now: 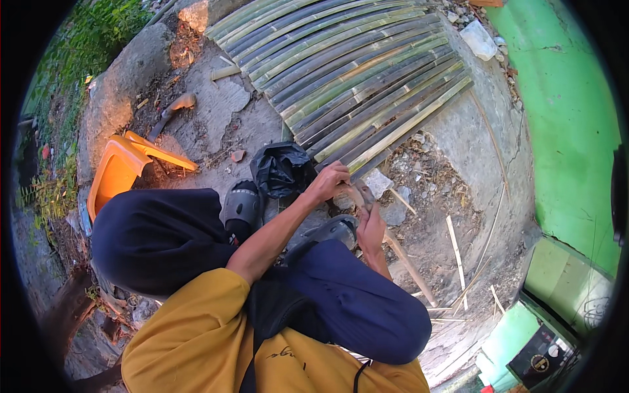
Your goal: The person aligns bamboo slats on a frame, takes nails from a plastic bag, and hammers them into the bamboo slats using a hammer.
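Note:
My left hand (329,181) is closed, with its fingers at the near end of the lowest bamboo slats and on the upper end of a long light-brown stick (407,267). The stick slants down to the right past my right hand (371,228), which is closed around it. A small grey blade-like piece (367,192) shows just above the right fingers; whether it joins the stick, I cannot tell. Beyond my hands lies a row of split bamboo slats (357,75), green and dark, side by side. A black plastic bag (282,169) sits left of my left hand.
An orange plastic chair (116,171) lies at the left near a curved dark-and-brown piece (171,114). Pale bamboo splints (457,252) and rubble (419,164) cover the ground at right. A green wall (557,111) bounds the right side. My shoes (242,204) are near the bag.

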Demonstrator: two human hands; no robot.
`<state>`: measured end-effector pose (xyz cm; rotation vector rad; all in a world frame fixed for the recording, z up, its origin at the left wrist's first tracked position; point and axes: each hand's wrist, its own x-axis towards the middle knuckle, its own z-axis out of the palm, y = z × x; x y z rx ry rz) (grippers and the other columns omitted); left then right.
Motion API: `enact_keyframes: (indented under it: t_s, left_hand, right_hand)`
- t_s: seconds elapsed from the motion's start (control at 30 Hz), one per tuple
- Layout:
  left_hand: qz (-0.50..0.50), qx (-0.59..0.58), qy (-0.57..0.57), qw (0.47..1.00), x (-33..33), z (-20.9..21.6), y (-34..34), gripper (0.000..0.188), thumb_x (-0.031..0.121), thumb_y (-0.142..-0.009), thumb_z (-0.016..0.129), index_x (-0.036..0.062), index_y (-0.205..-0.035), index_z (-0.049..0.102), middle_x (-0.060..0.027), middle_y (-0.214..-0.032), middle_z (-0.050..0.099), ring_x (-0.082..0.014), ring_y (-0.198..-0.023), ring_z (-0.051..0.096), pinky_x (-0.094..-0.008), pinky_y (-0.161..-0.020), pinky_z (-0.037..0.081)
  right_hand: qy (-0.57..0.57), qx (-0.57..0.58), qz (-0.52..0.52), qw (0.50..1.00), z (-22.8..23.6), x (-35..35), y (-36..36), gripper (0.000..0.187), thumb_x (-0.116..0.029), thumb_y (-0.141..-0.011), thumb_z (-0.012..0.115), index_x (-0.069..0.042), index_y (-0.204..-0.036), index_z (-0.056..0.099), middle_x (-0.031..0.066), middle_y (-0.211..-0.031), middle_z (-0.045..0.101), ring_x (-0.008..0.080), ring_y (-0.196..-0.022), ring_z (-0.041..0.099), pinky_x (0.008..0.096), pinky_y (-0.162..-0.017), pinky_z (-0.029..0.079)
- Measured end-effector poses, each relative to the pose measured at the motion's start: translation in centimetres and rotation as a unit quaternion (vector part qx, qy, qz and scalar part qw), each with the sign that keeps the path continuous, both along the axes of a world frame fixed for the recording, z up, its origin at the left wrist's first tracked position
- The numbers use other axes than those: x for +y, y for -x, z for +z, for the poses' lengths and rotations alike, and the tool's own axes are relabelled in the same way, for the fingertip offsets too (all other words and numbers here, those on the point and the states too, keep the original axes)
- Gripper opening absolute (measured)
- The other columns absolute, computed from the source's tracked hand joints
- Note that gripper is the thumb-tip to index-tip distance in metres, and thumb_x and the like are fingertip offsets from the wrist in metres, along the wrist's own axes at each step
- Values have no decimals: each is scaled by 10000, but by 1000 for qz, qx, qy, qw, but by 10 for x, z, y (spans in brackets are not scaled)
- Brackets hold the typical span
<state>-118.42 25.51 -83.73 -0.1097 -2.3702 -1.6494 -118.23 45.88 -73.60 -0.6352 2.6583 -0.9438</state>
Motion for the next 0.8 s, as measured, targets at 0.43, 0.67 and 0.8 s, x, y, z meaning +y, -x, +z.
enact_keyframes:
  t_s: [0.43,0.67,0.8]
  left_hand:
    - [-2,-1,49,999,2,-8,-3,235,84,-666,820,20,-767,618,-89,-826,600,-309,-907,584,-411,-789,491]
    - [-9,4,11,1000,0,-5,-2,207,83,-679,822,21,-757,640,-89,-817,611,-316,-893,597,-421,-780,495]
    - [-13,-11,6,1000,1,-2,-3,212,84,-674,825,19,-765,646,-90,-821,611,-317,-894,598,-418,-782,495]
  right_hand:
    - [-102,-38,51,993,-13,1,4,206,-169,-1026,522,-7,-1152,538,306,-834,655,530,-796,649,576,-627,472]
    - [-38,-13,26,999,-11,-3,-2,224,-176,-1034,516,8,-1163,519,314,-802,641,538,-768,633,577,-619,457]
    - [-53,-47,-6,997,-7,0,5,259,-229,-1072,449,-17,-1209,508,305,-734,607,558,-739,602,591,-596,417]
